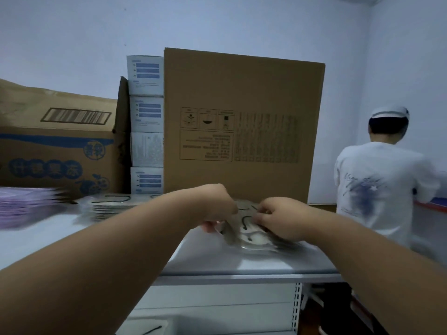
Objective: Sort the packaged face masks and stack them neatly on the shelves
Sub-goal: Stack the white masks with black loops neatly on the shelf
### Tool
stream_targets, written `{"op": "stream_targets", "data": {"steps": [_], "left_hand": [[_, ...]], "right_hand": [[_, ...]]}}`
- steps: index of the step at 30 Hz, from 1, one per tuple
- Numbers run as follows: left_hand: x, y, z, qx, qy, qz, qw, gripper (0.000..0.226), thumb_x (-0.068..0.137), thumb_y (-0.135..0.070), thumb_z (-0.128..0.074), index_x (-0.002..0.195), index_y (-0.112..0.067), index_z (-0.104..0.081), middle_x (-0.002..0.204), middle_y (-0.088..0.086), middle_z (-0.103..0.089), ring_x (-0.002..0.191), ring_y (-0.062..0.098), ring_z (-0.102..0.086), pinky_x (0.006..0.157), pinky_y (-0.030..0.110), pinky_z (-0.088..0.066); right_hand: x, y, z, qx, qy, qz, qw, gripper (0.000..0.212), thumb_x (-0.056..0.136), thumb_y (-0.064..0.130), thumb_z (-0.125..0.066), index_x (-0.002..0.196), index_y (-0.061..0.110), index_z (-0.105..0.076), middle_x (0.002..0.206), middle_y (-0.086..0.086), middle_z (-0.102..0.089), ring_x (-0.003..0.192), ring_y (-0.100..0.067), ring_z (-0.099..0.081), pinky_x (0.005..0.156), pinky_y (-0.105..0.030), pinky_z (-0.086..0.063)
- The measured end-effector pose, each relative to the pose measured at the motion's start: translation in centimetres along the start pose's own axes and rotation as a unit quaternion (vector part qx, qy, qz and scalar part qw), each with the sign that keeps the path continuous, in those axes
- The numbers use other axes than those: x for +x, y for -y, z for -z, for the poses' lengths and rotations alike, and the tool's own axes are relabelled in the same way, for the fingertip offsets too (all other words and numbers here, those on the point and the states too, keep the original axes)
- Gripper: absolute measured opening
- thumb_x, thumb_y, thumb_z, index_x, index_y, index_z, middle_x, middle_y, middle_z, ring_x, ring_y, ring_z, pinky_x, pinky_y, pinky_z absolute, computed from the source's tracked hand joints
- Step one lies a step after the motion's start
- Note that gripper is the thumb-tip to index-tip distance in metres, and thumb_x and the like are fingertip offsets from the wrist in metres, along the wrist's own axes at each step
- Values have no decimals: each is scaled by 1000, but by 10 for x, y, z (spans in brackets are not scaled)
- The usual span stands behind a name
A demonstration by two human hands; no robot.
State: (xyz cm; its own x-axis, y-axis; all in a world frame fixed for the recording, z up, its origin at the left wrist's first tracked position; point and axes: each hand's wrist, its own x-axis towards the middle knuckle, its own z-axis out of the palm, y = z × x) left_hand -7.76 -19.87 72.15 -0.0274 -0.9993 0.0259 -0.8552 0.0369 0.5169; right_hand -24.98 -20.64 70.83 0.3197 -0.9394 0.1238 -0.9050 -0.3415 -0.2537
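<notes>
Two bare forearms reach over the grey shelf (242, 264) edge; the left hand (215, 206) and right hand (283, 217) both pinch a small pile of clear-packaged face masks (246, 232) lying on the shelf, just before a tall plain cardboard carton (242, 122). Left of them sit another mask stack (108, 205) and blurred purple packets (21, 204). White boxes (146, 124) stand stacked beside a printed carton (55, 146). A person in white (377, 180) faces away.

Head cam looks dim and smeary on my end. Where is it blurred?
Head view: dim, bluish light; purple stack far left badly smeared; mask packs under both hands, left and right, soft with glare on plastic; big carton print readable-ish; edges bowed by wide lens.
</notes>
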Motion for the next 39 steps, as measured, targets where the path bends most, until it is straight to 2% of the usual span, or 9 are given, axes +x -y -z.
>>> {"op": "stream_targets", "data": {"steps": [4,9,13,18,20,25,31,35,39], "left_hand": [[11,2,-8,-75,-92,49,992,18,89,-21,-64,90,-3,-63,70,10,-60,53,22,-55,43,24,-42],[6,-2,-19,0,-168,38,985,27,80,-22,-68,106,-19,-63,93,3,-69,88,23,-68,76,34,-59],[3,-6,-18,6,-218,21,976,33,83,-17,-63,115,-18,-58,98,-2,-62,92,20,-63,79,33,-56],[2,-2,-16,-320,-137,79,934,20,79,4,-71,98,3,-68,87,23,-72,64,27,-66,60,32,-57],[-1,1,-15,-358,-145,78,919,22,77,9,-69,98,6,-65,83,21,-64,65,27,-60,58,30,-50],[-8,5,-7,-421,-163,52,891,23,85,15,-55,98,1,-67,89,18,-71,79,30,-68,63,30,-53],[-10,9,-7,-434,-152,21,888,35,86,11,-53,112,-9,-65,106,17,-72,95,35,-71,84,48,-61],[-9,11,-9,-425,-124,11,897,31,87,0,-60,112,-17,-63,102,13,-75,95,33,-73,91,49,-57],[-9,13,-17,-414,-105,15,904,24,89,-1,-64,109,-14,-63,96,12,-75,89,33,-75,80,48,-62]], "right_hand": [[-6,-4,-5,100,-23,31,994,23,99,38,-53,113,24,-64,103,6,-65,96,-14,-60,93,-40,-53],[-7,-11,-10,308,-29,54,949,21,100,18,-53,116,24,-65,107,5,-67,100,-15,-64,93,-34,-54],[-1,-12,-10,412,-30,40,910,28,99,1,-46,110,18,-66,104,-1,-64,99,-17,-61,100,-43,-51],[-4,-13,-10,534,-17,33,845,26,99,-4,-46,111,10,-64,117,-18,-65,105,-29,-65,97,-44,-53],[-4,-17,-8,494,-85,31,865,21,98,5,-54,113,16,-63,116,-12,-65,103,-23,-64,93,-39,-55],[5,-22,-8,483,-95,-58,869,62,90,28,-71,143,15,-41,129,-7,-56,113,-24,-57,102,-44,-48],[9,-6,-7,619,-75,-75,778,30,88,13,-72,111,2,-55,100,-16,-69,88,-28,-69,81,-44,-59],[11,10,-9,644,-49,-71,760,79,73,10,-82,139,1,-40,130,-25,-57,115,-41,-60,92,-58,-53],[17,18,-15,637,-70,-60,766,82,76,-4,-76,146,3,-35,132,-24,-55,117,-36,-59,100,-52,-50]]}}
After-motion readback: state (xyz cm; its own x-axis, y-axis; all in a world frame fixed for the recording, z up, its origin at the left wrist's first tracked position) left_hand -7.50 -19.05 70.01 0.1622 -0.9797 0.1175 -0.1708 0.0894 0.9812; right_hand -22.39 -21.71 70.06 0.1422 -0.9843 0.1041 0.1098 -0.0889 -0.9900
